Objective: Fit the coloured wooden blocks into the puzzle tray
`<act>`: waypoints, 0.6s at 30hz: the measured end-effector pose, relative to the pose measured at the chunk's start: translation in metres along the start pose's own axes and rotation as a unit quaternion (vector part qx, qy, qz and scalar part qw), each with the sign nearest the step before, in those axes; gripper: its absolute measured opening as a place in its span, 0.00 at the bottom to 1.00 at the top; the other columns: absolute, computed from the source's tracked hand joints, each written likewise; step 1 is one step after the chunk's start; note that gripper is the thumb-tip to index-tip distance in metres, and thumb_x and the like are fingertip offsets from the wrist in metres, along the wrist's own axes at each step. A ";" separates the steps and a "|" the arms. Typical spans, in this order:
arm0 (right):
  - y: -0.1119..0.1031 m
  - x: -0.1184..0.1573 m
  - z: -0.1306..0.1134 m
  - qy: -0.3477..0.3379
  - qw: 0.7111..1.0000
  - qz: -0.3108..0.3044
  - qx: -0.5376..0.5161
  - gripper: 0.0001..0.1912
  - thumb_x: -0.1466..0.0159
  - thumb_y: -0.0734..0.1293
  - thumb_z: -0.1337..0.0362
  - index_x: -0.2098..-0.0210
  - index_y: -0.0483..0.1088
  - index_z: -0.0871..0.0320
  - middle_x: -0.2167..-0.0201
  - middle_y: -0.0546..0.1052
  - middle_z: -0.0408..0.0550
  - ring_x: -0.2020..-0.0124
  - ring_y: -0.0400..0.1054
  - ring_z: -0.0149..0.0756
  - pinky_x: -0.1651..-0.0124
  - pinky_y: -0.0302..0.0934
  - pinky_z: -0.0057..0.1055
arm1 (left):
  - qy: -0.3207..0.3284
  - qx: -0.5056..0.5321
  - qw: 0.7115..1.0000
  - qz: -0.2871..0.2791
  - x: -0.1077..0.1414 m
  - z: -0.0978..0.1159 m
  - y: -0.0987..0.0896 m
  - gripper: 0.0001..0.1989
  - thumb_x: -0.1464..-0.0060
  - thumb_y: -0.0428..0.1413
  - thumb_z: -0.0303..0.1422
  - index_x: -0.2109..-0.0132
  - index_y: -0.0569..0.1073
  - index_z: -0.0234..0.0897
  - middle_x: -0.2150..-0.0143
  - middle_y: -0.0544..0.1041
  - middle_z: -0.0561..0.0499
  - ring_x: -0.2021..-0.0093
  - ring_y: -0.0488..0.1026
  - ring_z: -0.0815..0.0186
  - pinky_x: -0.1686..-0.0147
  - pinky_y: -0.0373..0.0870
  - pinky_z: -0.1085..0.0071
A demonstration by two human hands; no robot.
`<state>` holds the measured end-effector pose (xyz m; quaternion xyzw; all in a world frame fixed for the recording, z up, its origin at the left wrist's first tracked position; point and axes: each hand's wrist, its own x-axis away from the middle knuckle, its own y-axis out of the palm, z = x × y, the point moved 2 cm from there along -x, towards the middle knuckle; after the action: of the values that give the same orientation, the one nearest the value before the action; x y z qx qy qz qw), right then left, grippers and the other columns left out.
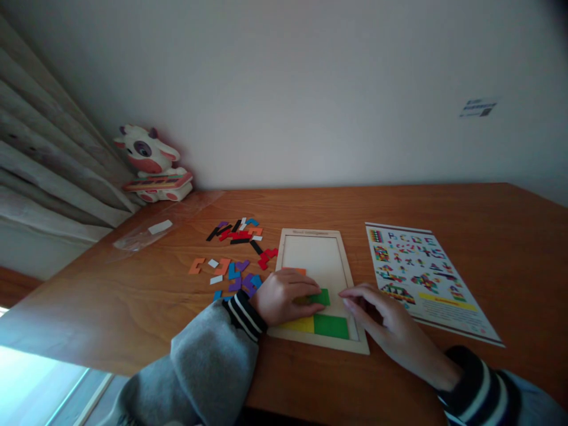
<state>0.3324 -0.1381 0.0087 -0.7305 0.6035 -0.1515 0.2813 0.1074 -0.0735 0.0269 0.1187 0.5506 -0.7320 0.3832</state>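
Observation:
A wooden puzzle tray (313, 232) lies on the table with a pale inside. Along its near end are a yellow piece (299, 325) and a green block (331, 326); an orange piece (294, 271) shows further up. My left hand (288, 297) rests over the tray's left side, its fingers closed on a smaller green piece (325, 297). At the tray's right edge is my right hand (370, 306), thumb and index finger pinched together; anything between them is too small to make out.
Several coloured pieces (240, 235) lie scattered left of the tray, on the brown table (155, 307). A printed pattern sheet (426, 260) is on the right. At the back left stand a toy cow (153, 163) and clear plastic wrap (133, 239).

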 end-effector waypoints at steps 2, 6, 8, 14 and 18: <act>0.001 0.001 0.002 0.009 1.000 0.028 -0.003 0.15 0.30 0.61 0.51 0.54 0.73 0.52 0.62 0.78 0.48 0.62 0.73 0.38 0.59 0.68 0.34 | 0.017 -0.002 1.000 0.010 -0.002 0.004 0.000 0.10 0.40 0.61 0.39 0.58 0.79 0.37 0.59 0.84 0.48 0.61 0.81 0.67 0.56 0.76 0.71; 0.005 -0.001 0.003 0.009 0.999 0.035 -0.035 0.18 0.33 0.64 0.50 0.50 0.72 0.53 0.63 0.80 0.47 0.65 0.74 0.37 0.63 0.69 0.33 | 0.062 -0.005 0.998 0.021 -0.004 0.011 0.001 0.11 0.40 0.61 0.39 0.57 0.78 0.36 0.58 0.84 0.47 0.59 0.81 0.66 0.56 0.76 0.71; 0.007 -0.004 0.001 0.004 0.998 0.032 -0.061 0.19 0.33 0.65 0.50 0.48 0.71 0.53 0.61 0.80 0.48 0.64 0.75 0.37 0.62 0.70 0.32 | 0.069 -0.010 0.997 0.021 -0.003 0.012 0.002 0.11 0.40 0.61 0.39 0.56 0.78 0.36 0.57 0.84 0.47 0.58 0.81 0.67 0.55 0.76 0.71; 0.009 -0.016 -0.001 -0.007 0.993 0.054 -0.103 0.16 0.34 0.66 0.51 0.54 0.75 0.54 0.57 0.81 0.51 0.56 0.75 0.41 0.55 0.71 0.35 | 0.043 0.002 0.999 0.032 -0.003 0.007 0.005 0.11 0.40 0.61 0.39 0.56 0.79 0.36 0.57 0.83 0.45 0.57 0.81 0.67 0.52 0.76 0.72; 0.006 -0.019 0.006 -0.005 0.994 0.070 -0.089 0.16 0.34 0.66 0.51 0.56 0.76 0.54 0.61 0.81 0.49 0.60 0.75 0.40 0.61 0.70 0.33 | 0.034 0.016 0.998 0.049 -0.004 0.003 0.004 0.11 0.41 0.62 0.38 0.55 0.79 0.35 0.56 0.83 0.45 0.57 0.80 0.66 0.53 0.77 0.72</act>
<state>0.3264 -0.1192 0.0024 -0.7096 0.6625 -0.0735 0.2285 0.1136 -0.0753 0.0274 0.1766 0.5446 -0.7168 0.3979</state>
